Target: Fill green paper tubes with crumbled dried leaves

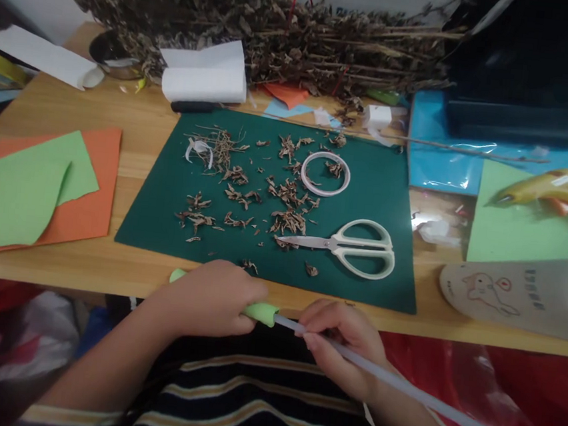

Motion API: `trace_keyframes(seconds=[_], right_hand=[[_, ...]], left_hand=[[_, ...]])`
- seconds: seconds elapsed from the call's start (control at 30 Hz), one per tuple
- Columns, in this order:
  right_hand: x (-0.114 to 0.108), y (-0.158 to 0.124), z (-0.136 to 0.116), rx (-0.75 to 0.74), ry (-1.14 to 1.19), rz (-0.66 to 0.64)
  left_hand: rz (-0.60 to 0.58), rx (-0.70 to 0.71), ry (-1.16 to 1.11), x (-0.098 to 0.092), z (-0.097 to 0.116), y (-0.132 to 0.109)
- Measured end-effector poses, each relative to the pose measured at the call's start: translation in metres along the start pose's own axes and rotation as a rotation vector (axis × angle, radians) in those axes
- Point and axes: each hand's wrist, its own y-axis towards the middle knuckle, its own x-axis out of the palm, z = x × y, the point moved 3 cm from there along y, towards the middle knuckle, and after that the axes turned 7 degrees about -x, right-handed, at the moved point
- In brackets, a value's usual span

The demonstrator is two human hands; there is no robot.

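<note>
My left hand (213,296) is closed around a rolled green paper tube (260,312) at the table's near edge, just below the dark green cutting mat (162,221). My right hand (339,342) pinches a long translucent stick (426,402) that enters the tube's end and runs down to the lower right. White-handled scissors (356,247) lie closed on the mat in front of my hands. A ring of tape (325,173) and several dried plant bits (245,196) are scattered on the mat.
Green and orange paper sheets (25,188) lie at left, a white paper roll (204,78) and a dried branch bundle (263,17) at the back. At right are a yellow glue gun (557,189), a green sheet (518,229), a blue tray (434,160) and a printed fan-shaped card (517,292).
</note>
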Motion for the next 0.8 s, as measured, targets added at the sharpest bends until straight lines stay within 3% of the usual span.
trace_keyframes(seconds=[0.1,0.27,0.67,0.8], right_hand=[[0.002,-0.013,0.000,0.092,0.047,0.051],[0.015,-0.033,0.000,0.113,0.182,0.190],[0.016,-0.041,0.009,0.025,0.180,0.182],[0.015,-0.040,0.011,0.072,0.143,0.207]], left_hand=[[-0.041,0.000,0.009,-0.001,0.002,0.000],[-0.113,0.009,0.058,0.002,0.009,-0.002],[-0.171,-0.004,0.187,0.005,0.014,0.001],[-0.169,-0.008,0.188,0.006,0.014,0.001]])
